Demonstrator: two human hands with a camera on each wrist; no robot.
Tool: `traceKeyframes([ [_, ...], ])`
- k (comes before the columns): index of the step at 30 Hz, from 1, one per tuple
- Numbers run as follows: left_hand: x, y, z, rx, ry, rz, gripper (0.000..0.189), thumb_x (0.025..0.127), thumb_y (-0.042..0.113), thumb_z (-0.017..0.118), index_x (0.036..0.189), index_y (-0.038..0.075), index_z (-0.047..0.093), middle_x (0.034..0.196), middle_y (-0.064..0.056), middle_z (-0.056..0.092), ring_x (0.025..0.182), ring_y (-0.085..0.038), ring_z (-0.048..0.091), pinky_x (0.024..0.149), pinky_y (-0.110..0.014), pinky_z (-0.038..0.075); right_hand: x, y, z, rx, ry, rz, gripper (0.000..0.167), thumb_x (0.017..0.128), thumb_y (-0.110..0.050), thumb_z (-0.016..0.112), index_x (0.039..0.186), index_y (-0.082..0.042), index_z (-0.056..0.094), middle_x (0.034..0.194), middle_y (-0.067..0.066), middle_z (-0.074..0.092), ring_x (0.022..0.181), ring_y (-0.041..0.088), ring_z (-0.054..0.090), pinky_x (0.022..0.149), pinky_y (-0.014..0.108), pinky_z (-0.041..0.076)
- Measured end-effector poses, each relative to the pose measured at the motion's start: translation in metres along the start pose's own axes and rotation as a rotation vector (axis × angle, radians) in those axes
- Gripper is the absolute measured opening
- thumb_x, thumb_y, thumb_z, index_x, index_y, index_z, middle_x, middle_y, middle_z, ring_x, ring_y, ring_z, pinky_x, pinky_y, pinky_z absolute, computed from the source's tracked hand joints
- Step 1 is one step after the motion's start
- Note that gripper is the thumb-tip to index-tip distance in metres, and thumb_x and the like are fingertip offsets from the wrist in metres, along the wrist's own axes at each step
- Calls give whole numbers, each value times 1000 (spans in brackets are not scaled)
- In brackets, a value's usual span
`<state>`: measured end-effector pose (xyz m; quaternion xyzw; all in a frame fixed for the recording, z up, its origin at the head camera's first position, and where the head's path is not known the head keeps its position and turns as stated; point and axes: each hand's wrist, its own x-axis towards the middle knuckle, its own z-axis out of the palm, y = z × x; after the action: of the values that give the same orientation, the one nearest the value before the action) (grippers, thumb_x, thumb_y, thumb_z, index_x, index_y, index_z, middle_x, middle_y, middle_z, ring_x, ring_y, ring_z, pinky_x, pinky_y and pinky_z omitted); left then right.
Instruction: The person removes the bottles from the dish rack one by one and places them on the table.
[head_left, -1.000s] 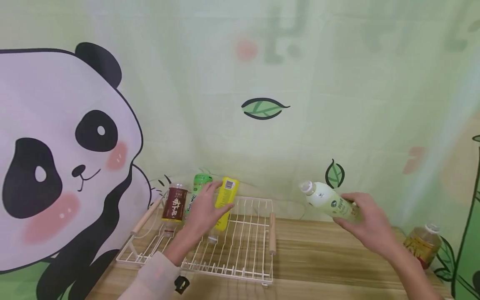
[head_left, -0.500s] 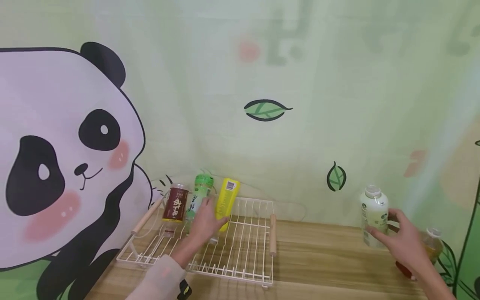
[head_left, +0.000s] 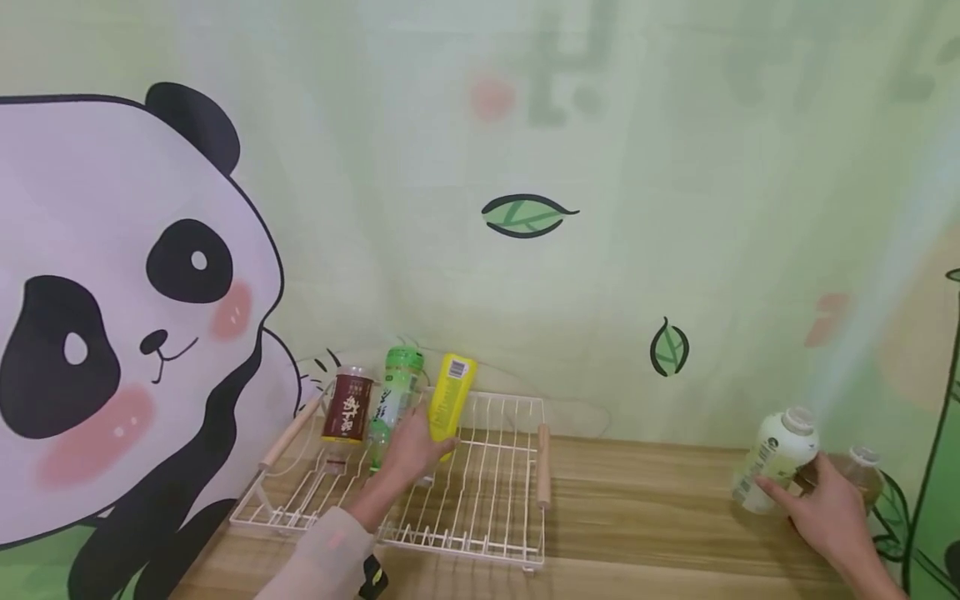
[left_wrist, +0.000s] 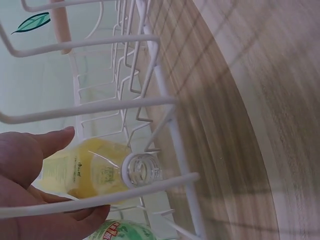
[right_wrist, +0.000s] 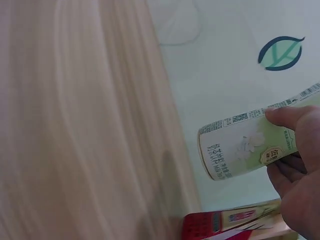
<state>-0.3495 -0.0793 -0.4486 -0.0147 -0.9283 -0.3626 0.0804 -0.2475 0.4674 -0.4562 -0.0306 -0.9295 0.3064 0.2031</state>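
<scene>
My left hand (head_left: 411,450) is at the yellow bottle (head_left: 452,400), which stands cap-down in a white wire rack (head_left: 498,546). In the left wrist view, the thumb lies along one side of the yellow bottle (left_wrist: 97,167) and the fingers reach round the other. My right hand (head_left: 831,508) grips a pale green milk tea bottle (head_left: 772,462), its cap tilted to the right. In the right wrist view, the base of the milk tea bottle (right_wrist: 235,150) faces the wooden table. Beside it is an amber bottle (head_left: 866,479), partly hidden by the right hand.
A dark red-labelled bottle (head_left: 348,408) and a green-capped bottle (head_left: 397,396) also lean cap-down in the rack. Wooden handles (head_left: 543,467) flank the rack. A small black object (head_left: 372,577) lies near its front edge. A printed curtain (head_left: 600,250) hangs behind the table (head_left: 637,508).
My right hand has carried the milk tea bottle rightward and down, turning it from lying leftward to nearly upright, beside the amber bottle. The left hand's fingers have drawn in lower on the yellow bottle.
</scene>
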Motion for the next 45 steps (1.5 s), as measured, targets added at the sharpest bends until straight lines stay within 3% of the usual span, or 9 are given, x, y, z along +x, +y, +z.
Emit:
traceKeyframes([
  [2, -1, 0, 1, -23, -8, -16, 89, 88, 23, 88, 157, -3, 39, 121, -18, 65, 96, -30, 67, 74, -41, 64, -1, 6, 2, -18, 14, -9, 78, 97, -35, 80, 145, 13, 42, 132, 46, 56, 117, 63, 60, 70, 47, 62],
  [4, -2, 0, 2, -43, -14, -17, 84, 88, 21, 88, 154, -3, 42, 118, -18, 65, 95, -30, 67, 74, -42, 64, -3, 12, 4, -17, 6, -3, 77, 98, -36, 79, 145, 13, 42, 131, 47, 56, 116, 63, 60, 69, 46, 62],
  [9, -3, -1, 3, -80, -26, -19, 74, 87, 18, 88, 145, -3, 48, 112, -16, 66, 93, -29, 67, 75, -44, 64, -8, 23, 11, 6, -30, 37, 81, 99, -37, 77, 148, 14, 36, 134, 51, 51, 118, 66, 57, 81, 63, 60],
  [26, -2, -9, 5, -90, -37, -56, 68, 87, 18, 88, 141, -2, 51, 109, -16, 68, 87, -27, 69, 65, -38, 63, -7, 37, 16, -15, -49, 88, 81, 100, -43, 75, 143, 16, 40, 129, 50, 54, 115, 65, 59, 86, 70, 56],
  [35, -3, -10, 6, -75, -38, -71, 68, 87, 21, 89, 140, 0, 53, 109, -16, 69, 85, -26, 69, 63, -36, 62, -1, 40, 11, -62, -155, 168, 91, 101, -55, 67, 142, 20, 39, 133, 49, 52, 119, 64, 57, 86, 68, 56],
  [45, -1, -9, 4, -48, -28, -49, 61, 87, 23, 90, 133, -1, 56, 101, -12, 68, 83, -24, 68, 64, -36, 61, 1, 38, 10, -161, -264, 166, 95, 103, -64, 56, 140, 22, 42, 132, 47, 55, 119, 65, 55, 87, 73, 52],
])
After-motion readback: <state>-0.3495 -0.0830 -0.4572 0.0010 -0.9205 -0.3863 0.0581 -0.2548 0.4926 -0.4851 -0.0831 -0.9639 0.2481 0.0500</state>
